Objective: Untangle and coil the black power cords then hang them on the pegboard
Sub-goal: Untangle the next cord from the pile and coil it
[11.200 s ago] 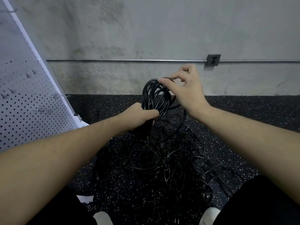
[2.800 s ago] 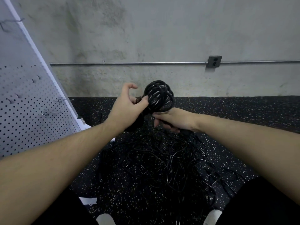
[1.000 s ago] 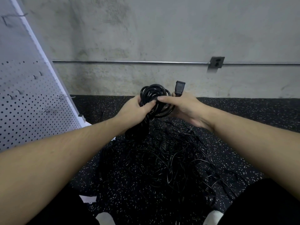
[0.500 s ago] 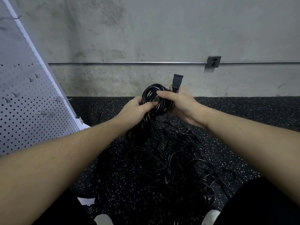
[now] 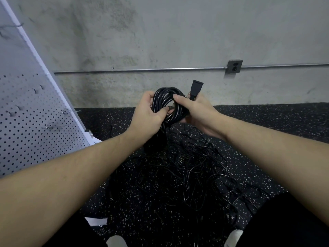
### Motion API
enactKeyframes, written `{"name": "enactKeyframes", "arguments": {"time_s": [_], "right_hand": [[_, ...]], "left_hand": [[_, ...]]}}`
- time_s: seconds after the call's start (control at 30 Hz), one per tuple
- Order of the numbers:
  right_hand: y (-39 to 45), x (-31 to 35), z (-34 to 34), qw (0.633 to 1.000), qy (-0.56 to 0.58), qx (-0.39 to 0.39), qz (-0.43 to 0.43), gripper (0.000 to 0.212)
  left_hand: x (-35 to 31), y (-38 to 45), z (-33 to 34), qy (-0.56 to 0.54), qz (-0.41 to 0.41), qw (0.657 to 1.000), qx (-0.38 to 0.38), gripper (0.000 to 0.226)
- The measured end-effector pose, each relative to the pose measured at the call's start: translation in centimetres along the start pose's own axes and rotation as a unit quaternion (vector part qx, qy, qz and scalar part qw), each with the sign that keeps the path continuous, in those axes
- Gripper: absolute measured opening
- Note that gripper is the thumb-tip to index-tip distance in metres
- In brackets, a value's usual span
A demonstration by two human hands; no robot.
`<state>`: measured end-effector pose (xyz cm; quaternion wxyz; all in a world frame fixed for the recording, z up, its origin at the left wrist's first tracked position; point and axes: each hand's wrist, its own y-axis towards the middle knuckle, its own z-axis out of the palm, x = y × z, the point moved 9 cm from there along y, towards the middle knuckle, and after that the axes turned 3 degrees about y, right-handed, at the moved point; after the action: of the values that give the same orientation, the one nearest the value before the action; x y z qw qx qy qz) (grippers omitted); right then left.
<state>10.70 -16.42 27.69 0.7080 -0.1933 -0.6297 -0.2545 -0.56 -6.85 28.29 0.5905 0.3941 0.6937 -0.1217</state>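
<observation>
Power cords (image 5: 179, 177) lie in a loose black tangle on the speckled rubber floor (image 5: 267, 125), spread between the person's knees and reaching forward under the raised hands. Nearest the camera, the toes of two light shoes show at the bottom edge, one to each side of the tangle, with dark trouser legs beside them. A small white scrap (image 5: 96, 221) lies on the floor by the left knee.

Both bare forearms reach forward over the tangle and meet above its far side. There the left hand (image 5: 147, 114) has its fingers curled round the left side of a coiled cord (image 5: 168, 104), thumb pressed against the loops near the middle. The right hand (image 5: 197, 111) grips the coil's right side, its thumb laid across the front of the loops and its fingers wrapped behind. A black connector (image 5: 195, 89) stands upright above the right hand, its neck pinched among those fingers. From the bottom of the coil a dark bundle of cord hangs down below the left hand toward the tangle; where it ends I cannot tell.

To the left, a white pegboard (image 5: 26, 122) leans in at a slant, with several metal hooks (image 5: 57, 124) sticking out of its holes; no cords hang on the hooks in view. Beyond the floor rises a bare concrete wall (image 5: 178, 32), crossed by a thin metal conduit (image 5: 142, 70) that runs into a grey outlet box (image 5: 234, 66) to the right.
</observation>
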Motion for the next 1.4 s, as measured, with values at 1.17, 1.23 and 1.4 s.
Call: {"name": "enactKeyframes", "arguments": {"time_s": [1.17,1.23,1.4], "right_hand": [[-0.8,2.3,3.2,0.875,-0.481,0.059,-0.016,0.029],[-0.6,2.5,3.0,0.866,-0.498,0.05,-0.004,0.032],[-0.2,2.0,1.9,0.892,-0.45,0.03,0.04,0.043]], "left_hand": [[1.9,0.4,-3.8,-0.007,-0.075,0.989,-0.125,0.03],[1.7,0.4,-3.5,-0.001,-0.055,0.991,-0.119,0.032],[1.0,0.4,-2.4,0.002,-0.021,0.995,-0.095,0.04]]}}
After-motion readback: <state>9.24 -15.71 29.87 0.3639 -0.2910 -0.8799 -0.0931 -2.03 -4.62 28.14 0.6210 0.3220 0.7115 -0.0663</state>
